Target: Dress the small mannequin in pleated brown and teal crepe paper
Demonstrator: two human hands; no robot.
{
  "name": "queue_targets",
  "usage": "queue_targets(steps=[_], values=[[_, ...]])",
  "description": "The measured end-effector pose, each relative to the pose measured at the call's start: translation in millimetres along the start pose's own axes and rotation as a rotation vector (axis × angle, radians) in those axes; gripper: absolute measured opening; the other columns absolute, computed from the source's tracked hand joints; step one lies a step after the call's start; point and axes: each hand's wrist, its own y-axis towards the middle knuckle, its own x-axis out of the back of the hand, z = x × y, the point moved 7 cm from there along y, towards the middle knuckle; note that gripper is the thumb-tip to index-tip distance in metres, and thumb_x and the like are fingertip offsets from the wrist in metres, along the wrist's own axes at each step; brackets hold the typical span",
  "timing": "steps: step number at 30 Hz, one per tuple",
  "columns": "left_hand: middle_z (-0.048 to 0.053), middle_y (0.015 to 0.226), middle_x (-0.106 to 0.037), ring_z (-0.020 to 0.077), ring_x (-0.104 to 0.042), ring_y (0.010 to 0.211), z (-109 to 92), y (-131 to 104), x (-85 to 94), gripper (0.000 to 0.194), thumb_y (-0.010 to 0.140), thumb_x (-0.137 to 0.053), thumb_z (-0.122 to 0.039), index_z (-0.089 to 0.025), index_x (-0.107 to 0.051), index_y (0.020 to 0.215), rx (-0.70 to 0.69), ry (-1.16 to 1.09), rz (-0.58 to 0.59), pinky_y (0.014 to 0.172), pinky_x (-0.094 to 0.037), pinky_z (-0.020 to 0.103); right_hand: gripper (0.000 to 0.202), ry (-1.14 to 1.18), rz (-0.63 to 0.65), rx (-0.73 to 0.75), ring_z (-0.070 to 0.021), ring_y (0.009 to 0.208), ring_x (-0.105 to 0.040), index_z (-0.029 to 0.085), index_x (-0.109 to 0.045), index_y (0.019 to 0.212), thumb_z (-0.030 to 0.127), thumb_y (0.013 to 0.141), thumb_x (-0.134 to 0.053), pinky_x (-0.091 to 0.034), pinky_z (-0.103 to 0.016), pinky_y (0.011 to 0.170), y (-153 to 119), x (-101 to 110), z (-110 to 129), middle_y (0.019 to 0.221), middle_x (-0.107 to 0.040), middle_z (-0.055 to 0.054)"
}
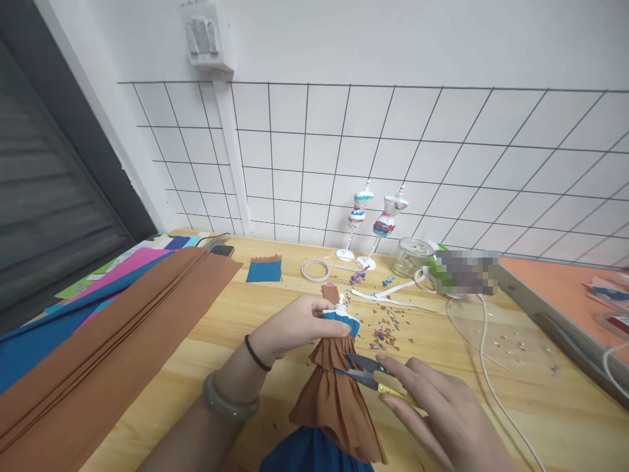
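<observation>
One pair of scissors [363,378] is gripped by its handles in my right hand [442,410], blades apart at the brown skirt of one small dress [327,400], out from the middle of the bench's [240,311] back edge. My left hand [292,324] pinches its blue top. Beyond are scattered scraps [388,337] and one tape ring [315,270]; along the back edge, two figures [384,226] and one glass jar [407,263], contents unclear.

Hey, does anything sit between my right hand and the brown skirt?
Only the snips in your right hand; their spread blades reach the brown skirt near its waist. Nothing else visible intervenes: your left hand holds the blue bodice above.
</observation>
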Motion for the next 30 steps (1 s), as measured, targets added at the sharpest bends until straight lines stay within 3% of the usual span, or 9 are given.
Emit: queue_targets(steps=[4,23,30], values=[[0.001,0.075,-0.063,0.0144,-0.053,0.075,3.0,0.8,-5.3,0.016,0.070,-0.069,-0.028,-0.013,-0.067,0.075,0.011,-0.050,0.052,0.074,-0.038,0.027,0.027,0.019,-0.013,0.017,-0.0096,0.050,-0.056,0.011,-0.053,0.117,0.024,0.097,-0.040,-0.044,-0.019,0.047,1.1,1.6,1.3,0.065,-0.057,-0.002],[-0.003,0.067,-0.058,0.0127,-0.051,0.069,5.9,2.5,-12.2,0.014,0.068,-0.069,-0.028,-0.015,-0.065,0.070,0.042,-0.028,0.086,0.069,-0.037,0.025,0.028,0.013,-0.028,0.064,-0.0085,0.047,-0.050,0.013,-0.057,0.117,0.024,0.096,-0.042,-0.039,-0.018,0.045,0.1,2.3,2.1,0.062,-0.053,0.001],[-0.001,0.071,-0.061,0.0118,-0.051,0.069,8.1,2.5,-12.9,0.015,0.070,-0.069,-0.027,-0.013,-0.067,0.077,0.035,-0.036,0.102,0.069,-0.038,0.025,0.023,-0.065,-0.050,0.111,-0.0083,0.045,-0.049,0.011,-0.060,0.108,0.022,0.096,-0.043,-0.038,-0.020,0.044,2.4,7.5,9.9,0.059,-0.053,0.002]])
